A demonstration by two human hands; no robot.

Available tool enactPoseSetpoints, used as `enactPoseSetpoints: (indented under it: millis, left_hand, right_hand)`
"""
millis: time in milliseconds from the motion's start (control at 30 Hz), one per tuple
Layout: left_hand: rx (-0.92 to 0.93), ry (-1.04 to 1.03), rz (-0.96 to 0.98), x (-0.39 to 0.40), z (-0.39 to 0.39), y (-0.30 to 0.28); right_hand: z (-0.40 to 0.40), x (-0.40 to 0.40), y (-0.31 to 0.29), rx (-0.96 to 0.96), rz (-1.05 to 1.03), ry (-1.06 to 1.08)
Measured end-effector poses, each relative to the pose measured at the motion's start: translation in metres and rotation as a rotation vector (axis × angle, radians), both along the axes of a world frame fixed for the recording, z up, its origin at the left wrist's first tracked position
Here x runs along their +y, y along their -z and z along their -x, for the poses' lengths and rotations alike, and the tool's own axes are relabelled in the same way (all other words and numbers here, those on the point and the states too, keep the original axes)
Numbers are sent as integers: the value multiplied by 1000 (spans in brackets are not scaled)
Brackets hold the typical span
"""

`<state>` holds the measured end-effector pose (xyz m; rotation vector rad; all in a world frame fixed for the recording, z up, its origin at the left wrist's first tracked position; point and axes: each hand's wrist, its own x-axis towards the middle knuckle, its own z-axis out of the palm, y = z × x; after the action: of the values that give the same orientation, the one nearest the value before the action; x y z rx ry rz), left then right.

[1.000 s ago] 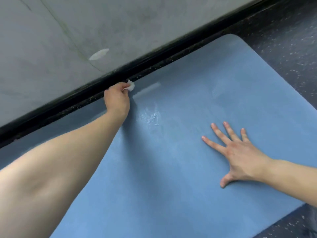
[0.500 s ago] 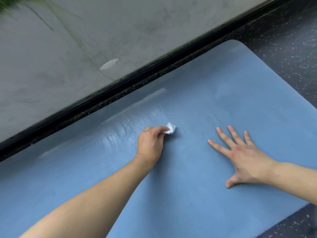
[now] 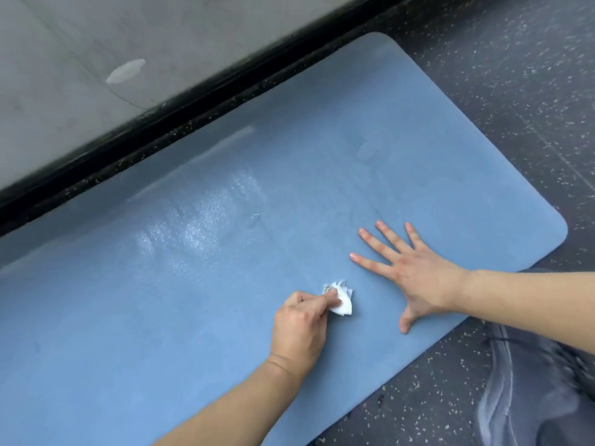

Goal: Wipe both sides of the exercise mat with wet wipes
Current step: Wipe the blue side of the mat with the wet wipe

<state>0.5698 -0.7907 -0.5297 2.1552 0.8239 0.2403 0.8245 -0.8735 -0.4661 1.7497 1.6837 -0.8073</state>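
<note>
**Wipe on the mat, one hand bracing**

Blue exercise mat (image 3: 225, 317) lies flat on the dark speckled floor (image 3: 515, 91), its far long edge just beside the black strip (image 3: 193, 101) at the foot of the grey wall (image 3: 64, 43). A wet sheen (image 3: 199, 226) shows on the mat toward that edge. Right hand (image 3: 418, 278) spread wide, palm down, pressing the mat. Left hand (image 3: 299, 326) curled, fingers pinching a crumpled white wet wipe (image 3: 438, 302) against the mat, near the right thumb.
</note>
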Motion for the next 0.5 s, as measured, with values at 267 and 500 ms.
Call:
enactPoseSetpoints:
  millis: [267,500]
  left_hand:
    - [2,-69,89,-33,-5,-7]
    - [-133,353,53,-102,35,14]
  right_hand:
    - [1,-3,0,-9,-25,-11]
    - [1,-3,5,-17,-50,-25]
